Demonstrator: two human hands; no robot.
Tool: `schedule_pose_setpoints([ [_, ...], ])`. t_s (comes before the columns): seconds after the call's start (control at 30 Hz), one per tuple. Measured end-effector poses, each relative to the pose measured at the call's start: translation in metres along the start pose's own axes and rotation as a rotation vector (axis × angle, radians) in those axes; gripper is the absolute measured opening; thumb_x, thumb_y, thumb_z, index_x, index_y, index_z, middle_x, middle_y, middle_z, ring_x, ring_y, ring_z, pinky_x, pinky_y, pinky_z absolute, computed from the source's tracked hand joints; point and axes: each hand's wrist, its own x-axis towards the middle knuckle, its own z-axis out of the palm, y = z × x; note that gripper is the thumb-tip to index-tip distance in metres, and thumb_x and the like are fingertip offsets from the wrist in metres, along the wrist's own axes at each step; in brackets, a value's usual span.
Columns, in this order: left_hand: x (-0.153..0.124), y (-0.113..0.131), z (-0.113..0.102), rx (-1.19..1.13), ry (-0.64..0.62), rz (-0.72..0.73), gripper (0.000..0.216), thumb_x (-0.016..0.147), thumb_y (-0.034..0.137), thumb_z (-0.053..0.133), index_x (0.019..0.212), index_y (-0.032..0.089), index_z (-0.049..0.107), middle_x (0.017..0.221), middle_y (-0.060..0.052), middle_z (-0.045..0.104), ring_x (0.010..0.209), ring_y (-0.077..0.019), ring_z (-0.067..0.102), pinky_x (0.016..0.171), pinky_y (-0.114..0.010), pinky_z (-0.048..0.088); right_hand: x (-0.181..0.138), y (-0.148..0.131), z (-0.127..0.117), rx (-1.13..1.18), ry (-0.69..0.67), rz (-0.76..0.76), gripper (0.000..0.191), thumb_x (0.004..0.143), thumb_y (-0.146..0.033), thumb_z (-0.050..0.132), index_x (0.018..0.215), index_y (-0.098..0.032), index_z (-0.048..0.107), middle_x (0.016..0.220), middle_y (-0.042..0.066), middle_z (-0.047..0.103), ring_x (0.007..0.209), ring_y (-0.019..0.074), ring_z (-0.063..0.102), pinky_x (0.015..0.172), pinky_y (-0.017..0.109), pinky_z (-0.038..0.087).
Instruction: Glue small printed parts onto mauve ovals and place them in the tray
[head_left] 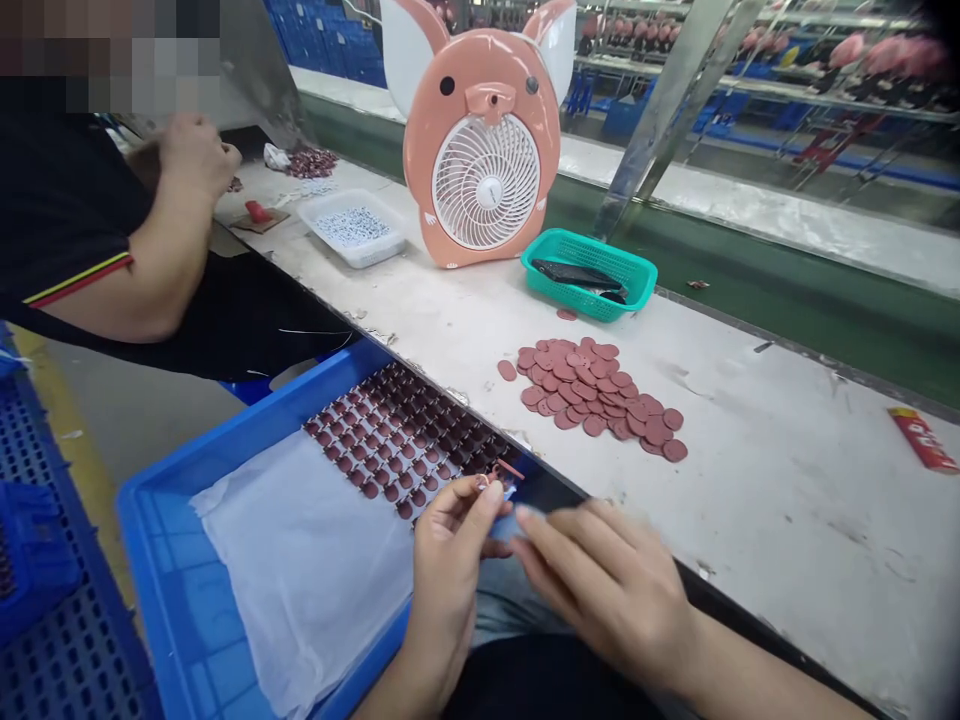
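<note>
My left hand [454,545] is closed in a pinch on a small reddish-brown part [508,470] with a bit of white and blue on it; its exact kind is too small to make out. Beside it, my right hand [611,585] is smeared by motion, its fingertips close to the part; whether they grip anything is unclear. Under and left of my hands, a blue tray [180,590] holds rows of small dark-red assembled pieces [405,430] on a white sheet [322,560]. On the table lies a pile of flat reddish-brown oval discs [592,390].
A pig-shaped pink fan [487,140] stands on the white table [787,500] behind a green basket [645,280] with dark items. A white tray [364,255] holds small bits. A red-yellow packet [924,440] lies right. At left, a co-worker's arm [161,240] reaches over the table.
</note>
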Motion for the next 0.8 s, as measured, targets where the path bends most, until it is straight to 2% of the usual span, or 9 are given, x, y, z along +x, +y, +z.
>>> schedule_pose_setpoints([
  [0.1, 0.018, -0.002, -0.033, 0.131, 0.117, 0.048, 0.043, 0.069, 0.052, 0.082, 0.093, 0.019, 0.067, 0.09, -0.006, 0.073, 0.085, -0.0246, 0.072, 0.055, -0.029, 0.057, -0.008, -0.008, -0.021, 0.076, -0.02, -0.039, 0.014, 0.091, -0.012, 0.069, 0.105, -0.011, 0.069, 0.07, 0.003, 0.072, 0.055, 0.0147, 0.062, 0.051, 0.028, 0.053],
  [0.2, 0.045, -0.011, -0.089, 0.346, 0.274, 0.104, 0.049, 0.067, 0.058, 0.078, 0.095, 0.02, 0.065, 0.091, -0.007, 0.074, 0.088, -0.0275, 0.072, 0.062, -0.033, 0.057, -0.021, -0.004, -0.033, 0.078, -0.06, 0.027, 0.012, 0.091, -0.009, 0.067, 0.102, -0.012, 0.07, 0.07, 0.003, 0.073, 0.057, 0.0157, 0.066, 0.053, 0.028, 0.055],
  [0.27, 0.065, -0.019, -0.127, 0.543, 0.344, 0.134, 0.044, 0.066, 0.056, 0.077, 0.09, 0.02, 0.066, 0.088, -0.007, 0.075, 0.088, -0.0298, 0.071, 0.069, -0.037, 0.056, -0.031, 0.004, -0.033, 0.066, -0.022, 0.066, 0.013, 0.091, -0.006, 0.066, 0.101, -0.012, 0.07, 0.07, 0.004, 0.072, 0.057, 0.0158, 0.065, 0.054, 0.028, 0.055],
  [0.33, 0.083, -0.027, -0.159, 0.757, 0.363, 0.15, 0.034, 0.071, 0.05, 0.076, 0.086, 0.021, 0.069, 0.086, -0.006, 0.075, 0.09, -0.0302, 0.071, 0.084, -0.041, 0.054, -0.041, 0.011, -0.028, 0.065, 0.014, 0.097, 0.015, 0.089, -0.002, 0.066, 0.101, -0.011, 0.07, 0.071, 0.005, 0.07, 0.059, 0.0159, 0.063, 0.055, 0.028, 0.054],
  [0.4, 0.096, -0.034, -0.179, 0.952, 0.331, 0.125, 0.026, 0.078, 0.044, 0.074, 0.089, 0.021, 0.072, 0.085, -0.004, 0.075, 0.091, -0.0289, 0.07, 0.091, -0.044, 0.051, -0.049, 0.017, -0.024, 0.067, 0.017, 0.126, 0.018, 0.088, 0.0, 0.067, 0.102, -0.01, 0.07, 0.074, 0.006, 0.07, 0.062, 0.0162, 0.063, 0.056, 0.029, 0.054],
  [0.57, 0.113, -0.046, -0.192, 1.265, 0.233, 0.022, 0.03, 0.094, 0.043, 0.064, 0.108, 0.018, 0.07, 0.105, -0.007, 0.073, 0.098, -0.0253, 0.068, 0.091, -0.05, 0.053, -0.06, 0.021, -0.022, 0.048, 0.011, 0.17, 0.022, 0.087, 0.002, 0.068, 0.105, -0.01, 0.07, 0.078, 0.006, 0.07, 0.065, 0.0164, 0.064, 0.059, 0.029, 0.055],
  [0.8, 0.12, -0.053, -0.196, 1.386, 0.185, -0.03, 0.034, 0.096, 0.043, 0.062, 0.118, 0.018, 0.067, 0.116, -0.009, 0.07, 0.105, -0.0271, 0.067, 0.091, -0.05, 0.055, -0.068, 0.026, -0.025, 0.023, 0.014, 0.191, 0.022, 0.087, 0.004, 0.069, 0.106, -0.008, 0.069, 0.08, 0.008, 0.07, 0.069, 0.0169, 0.064, 0.063, 0.029, 0.054],
])
